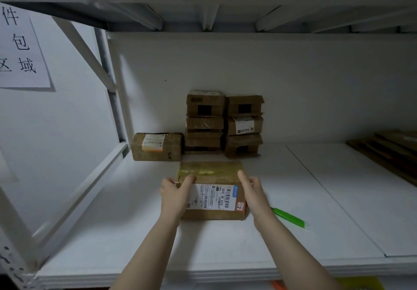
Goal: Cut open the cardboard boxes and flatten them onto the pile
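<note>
A taped cardboard box (214,176) with a white shipping label lies on the white shelf (316,210) in front of me. My left hand (174,191) holds its left side, thumb on top and fingers round the edge. Against the box's right side rests my right hand (251,189), fingers straight. A green utility knife (291,218) lies on the shelf just right of my right forearm. At the far right edge sits the pile of flattened cardboard (390,152).
Two stacks of sealed boxes (224,123) stand against the back wall, and a single labelled box (158,146) sits to their left. A white rack post (112,91) and a paper sign (20,48) are on the left. An upper shelf hangs overhead.
</note>
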